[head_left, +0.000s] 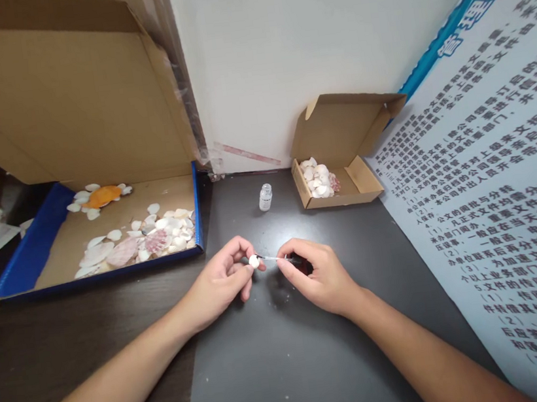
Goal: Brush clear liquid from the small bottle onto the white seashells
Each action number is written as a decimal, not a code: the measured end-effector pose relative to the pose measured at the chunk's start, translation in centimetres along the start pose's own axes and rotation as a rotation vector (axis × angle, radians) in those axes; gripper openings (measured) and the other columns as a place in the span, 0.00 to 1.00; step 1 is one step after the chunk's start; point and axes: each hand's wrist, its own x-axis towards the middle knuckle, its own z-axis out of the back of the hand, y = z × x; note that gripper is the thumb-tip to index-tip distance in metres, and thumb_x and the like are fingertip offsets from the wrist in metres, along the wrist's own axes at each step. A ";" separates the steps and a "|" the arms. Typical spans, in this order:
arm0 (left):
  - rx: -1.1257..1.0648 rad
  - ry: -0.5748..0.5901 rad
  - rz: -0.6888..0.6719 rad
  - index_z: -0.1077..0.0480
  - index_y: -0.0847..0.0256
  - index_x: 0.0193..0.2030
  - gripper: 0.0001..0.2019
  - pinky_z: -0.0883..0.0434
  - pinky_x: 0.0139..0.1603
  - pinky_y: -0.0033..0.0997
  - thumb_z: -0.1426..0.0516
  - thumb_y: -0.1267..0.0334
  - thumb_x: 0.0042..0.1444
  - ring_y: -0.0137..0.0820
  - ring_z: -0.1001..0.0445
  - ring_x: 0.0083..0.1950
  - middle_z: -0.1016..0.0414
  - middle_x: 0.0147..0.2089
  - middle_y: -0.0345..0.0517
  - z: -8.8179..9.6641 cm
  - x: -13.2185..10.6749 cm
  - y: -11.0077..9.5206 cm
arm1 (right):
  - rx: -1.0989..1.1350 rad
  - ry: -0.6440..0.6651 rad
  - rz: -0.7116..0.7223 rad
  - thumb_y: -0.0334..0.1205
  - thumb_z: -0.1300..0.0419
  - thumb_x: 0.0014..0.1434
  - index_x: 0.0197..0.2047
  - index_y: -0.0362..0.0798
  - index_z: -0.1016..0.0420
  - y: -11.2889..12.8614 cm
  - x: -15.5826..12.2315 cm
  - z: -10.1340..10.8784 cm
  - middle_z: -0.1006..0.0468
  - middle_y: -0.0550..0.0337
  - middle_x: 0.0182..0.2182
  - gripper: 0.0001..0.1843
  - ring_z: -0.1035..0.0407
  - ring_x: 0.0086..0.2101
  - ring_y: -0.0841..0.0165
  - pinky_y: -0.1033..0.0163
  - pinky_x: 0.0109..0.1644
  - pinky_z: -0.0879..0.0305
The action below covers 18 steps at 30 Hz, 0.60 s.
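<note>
- Shell [254,261] is sitting in the left hand's [222,277] pinch; the right hand [325,274] is grasping a thin applicator [270,258].
- Firm pinching and light applicator contact are probably serving best.
- Blue-edged box [32,246] is holding loose shells [176,231] and an orange object [102,196].
- Small box [347,200] is holding white shells [317,178].
- Clear bottle [265,198] is standing upright, contents unclear.

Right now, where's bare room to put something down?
On the gray surface between left forearm and right forearm, except tiny specks. Also dark wood between the blue box and left forearm. Crowded: around left hand and right hand, and where shells heap inside that box.
</note>
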 end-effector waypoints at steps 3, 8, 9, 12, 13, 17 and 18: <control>-0.020 -0.019 -0.008 0.42 0.59 0.41 0.08 0.40 0.24 0.22 0.46 0.62 0.58 0.17 0.36 0.21 0.30 0.40 0.38 -0.2 0.0 0.1 | -0.005 0.029 -0.010 0.38 0.45 0.64 0.35 0.46 0.28 -0.1 0.0 -0.1 0.29 0.63 0.27 0.08 0.38 0.25 0.74 0.70 0.31 0.43; -0.025 -0.015 -0.036 0.41 0.59 0.41 0.09 0.39 0.23 0.21 0.44 0.62 0.57 0.17 0.36 0.22 0.34 0.38 0.37 -0.3 0.0 0.4 | 0.002 0.063 -0.014 0.39 0.45 0.65 0.35 0.46 0.28 -0.2 -0.1 -0.2 0.28 0.64 0.26 0.09 0.38 0.25 0.74 0.70 0.30 0.42; -0.029 -0.016 -0.046 0.41 0.59 0.41 0.09 0.39 0.23 0.21 0.44 0.62 0.57 0.17 0.36 0.22 0.34 0.39 0.37 -0.4 0.0 0.5 | -0.011 0.066 -0.012 0.40 0.45 0.65 0.35 0.47 0.28 -0.3 0.0 -0.2 0.28 0.63 0.27 0.09 0.37 0.26 0.74 0.70 0.31 0.42; -0.020 -0.038 -0.070 0.42 0.58 0.41 0.09 0.40 0.23 0.21 0.44 0.62 0.58 0.17 0.38 0.23 0.34 0.40 0.38 -0.5 -0.2 0.2 | -0.068 0.005 -0.080 0.44 0.46 0.65 0.34 0.47 0.27 -0.7 0.1 -0.1 0.30 0.63 0.25 0.12 0.38 0.24 0.73 0.68 0.29 0.43; -0.007 -0.058 -0.081 0.43 0.58 0.41 0.09 0.39 0.23 0.21 0.45 0.61 0.58 0.18 0.38 0.24 0.34 0.40 0.39 -0.4 -0.3 -0.1 | -0.072 -0.017 -0.104 0.46 0.46 0.65 0.33 0.47 0.28 -0.9 0.2 0.0 0.30 0.63 0.24 0.13 0.39 0.24 0.73 0.68 0.29 0.43; 0.197 -0.203 -0.198 0.41 0.58 0.41 0.07 0.36 0.30 0.25 0.45 0.62 0.59 0.23 0.36 0.30 0.36 0.39 0.40 1.8 -1.8 -2.3 | -0.072 -0.021 -0.134 0.50 0.47 0.65 0.33 0.47 0.29 -1.6 0.5 0.1 0.28 0.62 0.25 0.16 0.38 0.24 0.71 0.67 0.28 0.42; 0.305 -0.253 -0.237 0.40 0.58 0.41 0.07 0.36 0.33 0.26 0.45 0.63 0.59 0.25 0.36 0.33 0.36 0.38 0.41 3.0 -2.4 -2.8 | -0.071 0.008 -0.130 0.50 0.47 0.65 0.33 0.47 0.29 -1.7 0.5 0.1 0.28 0.61 0.26 0.17 0.38 0.24 0.71 0.67 0.28 0.42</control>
